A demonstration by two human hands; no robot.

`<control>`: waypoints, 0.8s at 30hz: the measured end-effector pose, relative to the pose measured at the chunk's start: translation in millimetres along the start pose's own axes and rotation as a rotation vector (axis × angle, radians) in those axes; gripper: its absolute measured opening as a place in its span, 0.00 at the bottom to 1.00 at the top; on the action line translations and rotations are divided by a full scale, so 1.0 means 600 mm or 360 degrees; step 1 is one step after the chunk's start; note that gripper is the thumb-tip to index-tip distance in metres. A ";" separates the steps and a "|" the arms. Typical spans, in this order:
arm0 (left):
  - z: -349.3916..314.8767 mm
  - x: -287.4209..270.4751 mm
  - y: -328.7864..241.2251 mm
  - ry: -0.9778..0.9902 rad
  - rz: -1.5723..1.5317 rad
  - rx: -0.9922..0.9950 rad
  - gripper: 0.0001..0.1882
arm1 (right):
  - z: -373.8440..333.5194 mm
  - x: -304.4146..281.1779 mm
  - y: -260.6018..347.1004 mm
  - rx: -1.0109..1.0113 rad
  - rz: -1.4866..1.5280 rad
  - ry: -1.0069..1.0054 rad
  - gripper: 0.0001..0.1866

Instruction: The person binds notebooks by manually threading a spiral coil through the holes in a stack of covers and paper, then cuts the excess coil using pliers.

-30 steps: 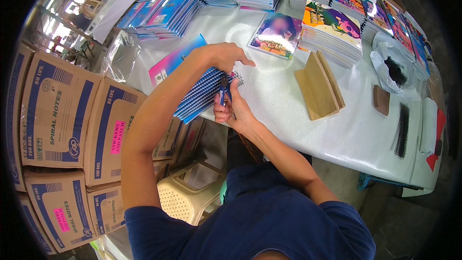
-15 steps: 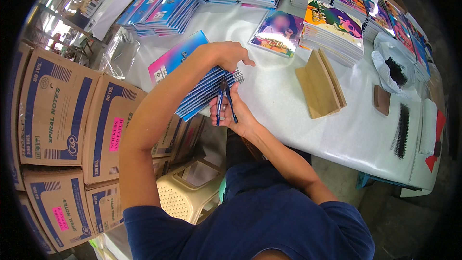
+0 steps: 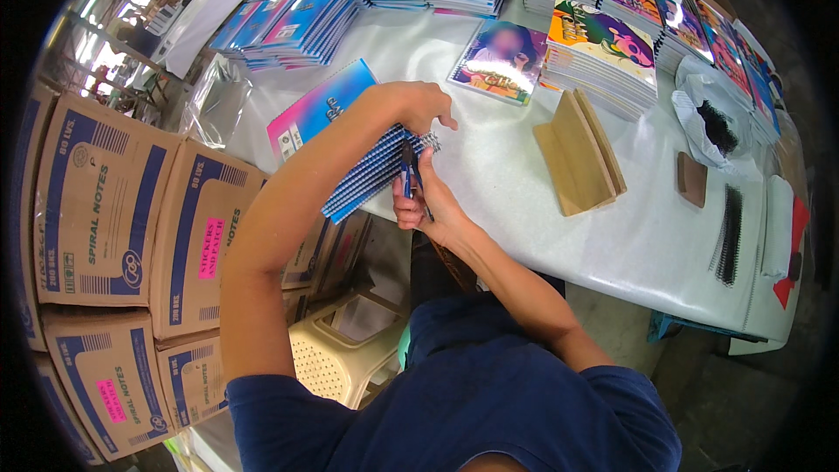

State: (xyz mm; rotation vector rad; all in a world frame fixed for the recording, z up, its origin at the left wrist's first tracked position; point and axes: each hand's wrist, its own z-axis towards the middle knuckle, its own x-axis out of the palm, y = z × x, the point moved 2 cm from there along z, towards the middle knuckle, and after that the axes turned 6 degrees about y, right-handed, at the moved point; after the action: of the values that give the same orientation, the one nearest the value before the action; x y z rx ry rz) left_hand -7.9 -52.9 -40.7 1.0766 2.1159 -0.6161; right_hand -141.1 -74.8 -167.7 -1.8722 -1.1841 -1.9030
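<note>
A pile of spiral notebooks [image 3: 365, 177] lies at the table's near left edge, its coil spines toward me in rows. Over its far right end bends my left hand [image 3: 425, 107], fingers curled down; what they hold, if anything, is hidden. My right hand [image 3: 437, 207] is closed around blue-handled pliers [image 3: 407, 168]. Their jaws point away from me, against the coil ends at the pile's right side. Whether a wire sits between the jaws is too small to tell. A pink and blue notebook cover [image 3: 301, 114] shows beyond my left forearm.
Stacks of blue and pink notebooks [image 3: 315, 17] and illustrated notebooks [image 3: 603, 39] line the table's far side. A folded brown cardboard piece [image 3: 577, 157], a brown block [image 3: 691, 180] and black coils [image 3: 729, 236] lie rightward. Cartons [image 3: 100, 201] and a beige stool [image 3: 323, 363] stand left.
The pliers' handles were spread and are now squeezed closer together in my right hand. My left hand stays over the pile's end, almost unmoved.
</note>
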 end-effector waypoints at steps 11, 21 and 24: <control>0.019 0.031 0.037 0.0113 -0.0241 -0.0036 0.25 | -0.010 0.004 0.008 -0.0037 -0.0012 -0.0148 0.45; 0.023 0.027 0.029 0.0179 -0.0203 -0.0096 0.23 | -0.020 0.013 0.015 0.0018 0.0000 -0.0195 0.44; 0.029 0.033 0.034 0.0189 -0.0160 -0.0129 0.23 | -0.020 0.016 0.011 0.0033 0.0023 -0.0187 0.44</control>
State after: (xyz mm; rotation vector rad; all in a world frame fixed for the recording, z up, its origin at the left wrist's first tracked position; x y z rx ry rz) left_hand 6.9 -43.1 -68.8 0.9885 2.2890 -0.5197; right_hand -147.3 -83.5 -155.1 -2.0000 -1.2159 -1.7884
